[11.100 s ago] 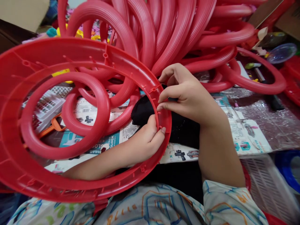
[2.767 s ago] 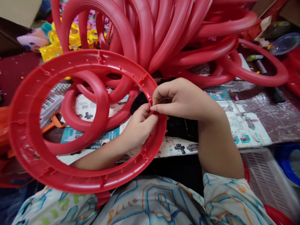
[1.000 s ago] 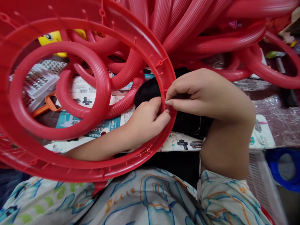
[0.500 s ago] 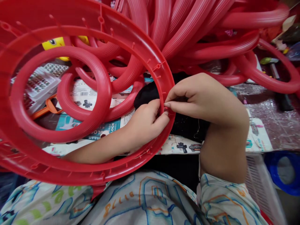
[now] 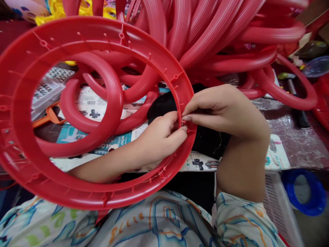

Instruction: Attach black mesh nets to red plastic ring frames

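Observation:
A large red plastic ring (image 5: pixel 84 32), its ribbed hollow side facing me, tilts over the table's front edge and my lap. My left hand (image 5: pixel 164 132) reaches up through its opening and is closed around the right-hand rim, with the thumb on the hollow side. Just above that thumb, my right hand (image 5: pixel 221 108) pinches thumb and forefinger together at the rim. A tiny shiny bit shows at these fingertips, too small to make out. Along the lower right channel of the ring lies a thin pale wire (image 5: pixel 164 168).
Ridged red tubular rings (image 5: pixel 174 34) are heaped at the back. More lie behind the opening, beside a clear compartment box (image 5: pixel 47 94) of small parts and an orange handle (image 5: pixel 52 115). Black cloth (image 5: pixel 209 140) lies on printed card. A hammer (image 5: pixel 298 109) is at right, a blue ring (image 5: pixel 303 192) below.
The red ring's upper left part has come down and away from me, so more of its outline shows. Both hands stay at the same spot on the rim, still pinching and gripping.

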`<state>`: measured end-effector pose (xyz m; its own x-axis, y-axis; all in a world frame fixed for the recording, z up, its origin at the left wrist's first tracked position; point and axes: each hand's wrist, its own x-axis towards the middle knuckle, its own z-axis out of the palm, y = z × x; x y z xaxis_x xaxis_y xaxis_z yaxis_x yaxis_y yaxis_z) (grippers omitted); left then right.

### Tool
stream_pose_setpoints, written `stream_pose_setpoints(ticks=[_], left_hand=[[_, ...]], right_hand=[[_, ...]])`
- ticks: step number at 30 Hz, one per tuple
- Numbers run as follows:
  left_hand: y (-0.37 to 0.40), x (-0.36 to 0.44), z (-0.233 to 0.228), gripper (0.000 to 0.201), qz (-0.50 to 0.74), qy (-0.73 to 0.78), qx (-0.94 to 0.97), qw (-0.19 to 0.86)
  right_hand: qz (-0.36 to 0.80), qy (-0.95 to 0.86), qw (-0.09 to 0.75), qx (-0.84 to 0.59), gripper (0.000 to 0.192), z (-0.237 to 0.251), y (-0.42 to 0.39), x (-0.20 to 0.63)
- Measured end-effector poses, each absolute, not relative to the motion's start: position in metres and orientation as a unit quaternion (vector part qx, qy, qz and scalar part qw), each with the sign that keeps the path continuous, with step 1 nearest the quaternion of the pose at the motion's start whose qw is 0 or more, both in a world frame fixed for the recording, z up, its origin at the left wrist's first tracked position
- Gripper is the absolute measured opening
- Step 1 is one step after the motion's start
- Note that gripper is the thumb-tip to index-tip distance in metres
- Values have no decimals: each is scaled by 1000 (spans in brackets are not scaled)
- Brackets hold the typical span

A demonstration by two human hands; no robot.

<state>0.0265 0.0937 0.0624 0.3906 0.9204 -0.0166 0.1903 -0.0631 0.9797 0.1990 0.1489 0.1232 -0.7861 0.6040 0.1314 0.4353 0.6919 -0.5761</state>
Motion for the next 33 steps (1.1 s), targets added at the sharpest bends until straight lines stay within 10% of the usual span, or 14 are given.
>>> stream_pose_setpoints(ticks=[33], left_hand=[[100, 27, 51, 19, 415, 497, 663, 377]], right_hand=[[120, -911, 211, -334, 23, 119, 154, 193]])
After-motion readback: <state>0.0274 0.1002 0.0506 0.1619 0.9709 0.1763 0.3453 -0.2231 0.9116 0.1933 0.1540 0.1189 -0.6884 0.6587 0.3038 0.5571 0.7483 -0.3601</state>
